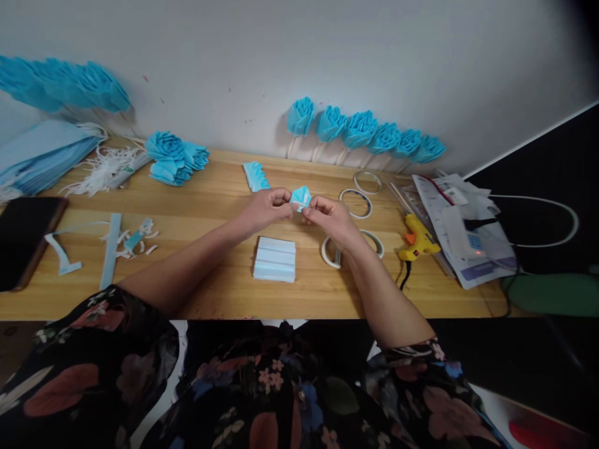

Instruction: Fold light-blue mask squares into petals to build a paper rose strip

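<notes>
Between both hands, over the middle of the table, is a small folded blue petal piece (301,196) with white strips on its lower part. My left hand (270,209) pinches its left side. At its lower right, the fingers of my right hand (329,215) are closed on it too. A stack of flat pale-blue pleated pieces (275,259) lies nearer to me, below the hands. Just beyond my left hand rests a small bunch of blue folded petals (256,176). Under my right wrist is a roll of tape (373,242), partly hidden.
Blue flowers on sticks (359,130) lean against the wall. More blue blooms (171,156) lie left, near pale-blue masks (47,153), a phone (28,240) and scraps (135,240). Tape rings (355,204), a yellow glue gun (418,239) and a power strip (458,231) are right.
</notes>
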The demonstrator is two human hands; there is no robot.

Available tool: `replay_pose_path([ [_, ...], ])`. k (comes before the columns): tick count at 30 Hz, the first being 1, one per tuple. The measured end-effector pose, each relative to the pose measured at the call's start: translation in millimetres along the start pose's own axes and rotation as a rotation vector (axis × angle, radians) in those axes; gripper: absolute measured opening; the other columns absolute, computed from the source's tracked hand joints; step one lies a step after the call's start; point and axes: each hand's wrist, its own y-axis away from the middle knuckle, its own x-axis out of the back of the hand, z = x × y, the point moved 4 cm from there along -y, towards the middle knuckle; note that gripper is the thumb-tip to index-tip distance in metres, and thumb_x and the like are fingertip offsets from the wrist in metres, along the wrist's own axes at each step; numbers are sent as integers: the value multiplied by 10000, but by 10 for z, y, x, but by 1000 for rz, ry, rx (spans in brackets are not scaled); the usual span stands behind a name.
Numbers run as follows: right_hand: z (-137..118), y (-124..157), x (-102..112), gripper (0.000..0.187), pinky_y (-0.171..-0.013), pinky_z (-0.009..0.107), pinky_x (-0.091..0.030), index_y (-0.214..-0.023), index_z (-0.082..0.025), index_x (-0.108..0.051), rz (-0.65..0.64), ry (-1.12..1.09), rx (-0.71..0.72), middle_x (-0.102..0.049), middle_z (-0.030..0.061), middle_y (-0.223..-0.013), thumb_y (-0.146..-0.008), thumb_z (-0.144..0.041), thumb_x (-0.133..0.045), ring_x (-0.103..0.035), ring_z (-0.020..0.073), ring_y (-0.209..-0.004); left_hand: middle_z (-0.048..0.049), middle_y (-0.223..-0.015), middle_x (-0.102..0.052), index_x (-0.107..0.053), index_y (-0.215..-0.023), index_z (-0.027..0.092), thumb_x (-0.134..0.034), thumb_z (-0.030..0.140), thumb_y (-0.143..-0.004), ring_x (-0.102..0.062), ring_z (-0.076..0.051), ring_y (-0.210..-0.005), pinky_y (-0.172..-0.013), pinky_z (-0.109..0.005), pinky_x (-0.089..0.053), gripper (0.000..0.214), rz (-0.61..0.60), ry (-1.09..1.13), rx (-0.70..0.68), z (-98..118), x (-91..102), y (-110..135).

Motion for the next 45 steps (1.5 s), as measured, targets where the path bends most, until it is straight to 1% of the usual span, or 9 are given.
replay_pose_path([
  [3,5,0,-8,277,-634,277,-355,-625,-211,-508,4,15,-1,-549,-27,-614,-735,-405,-673,-461,122,-623,20,-635,-574,-564,-665,167,-656,296,-748,-497,-93,-609,-609,-237,-372,179,11,-27,-3,-18,4,4],
  [10,-28,9,6,265,-655,281,-383,-624,-210,-525,-9,15,0,-581,-18,-637,-726,-396,-682,-477,125,-629,7,-632,-615,-586,-632,164,-623,220,-747,-543,-104,-627,-654,-246,-428,133,-2,-6,43,-17,16,-3],
  [14,-51,23,43,256,-721,286,-417,-688,-190,-622,-61,0,-19,-641,7,-716,-777,-426,-666,-545,136,-697,7,-628,-605,-584,-635,163,-618,236,-758,-536,-104,-613,-641,-246,-428,147,-36,-11,74,-12,43,9],
  [17,-46,20,95,261,-754,285,-426,-746,-183,-660,-20,-28,-19,-651,10,-743,-805,-438,-659,-567,135,-725,11,-627,-588,-577,-646,162,-617,237,-758,-527,-103,-608,-646,-250,-427,141,-71,-13,71,-13,49,16],
  [21,-22,6,122,246,-727,277,-420,-785,-192,-652,41,-58,-14,-643,-4,-730,-767,-433,-696,-551,128,-704,11,-630,-589,-584,-662,160,-621,235,-767,-525,-100,-603,-648,-251,-427,135,-99,-8,74,-15,34,17],
  [29,-13,0,29,271,-661,273,-361,-693,-207,-543,2,-28,-11,-541,-39,-643,-729,-426,-699,-467,117,-649,0,-632,-585,-583,-708,166,-572,324,-852,-538,-108,-603,-619,-244,-435,214,60,88,41,43,54,23],
  [35,-12,9,9,273,-637,274,-337,-698,-211,-541,3,4,-2,-510,-43,-634,-743,-441,-683,-454,121,-643,15,-653,-575,-567,-723,171,-688,338,-756,-519,-103,-621,-598,-236,-398,208,-17,51,18,5,-21,16],
  [41,-25,17,-8,267,-606,269,-309,-667,-208,-526,-15,57,0,-483,-43,-624,-749,-421,-665,-409,112,-618,39,-613,-517,-577,-689,161,-681,285,-723,-439,-84,-579,-561,-235,-322,165,1,-18,6,-22,-12,14],
  [45,4,3,1,232,-586,264,-299,-658,-207,-537,17,87,10,-486,-42,-615,-734,-392,-657,-391,109,-605,29,-623,-548,-607,-703,157,-669,291,-737,-468,-92,-588,-576,-239,-339,152,-7,-47,15,-51,-6,10],
])
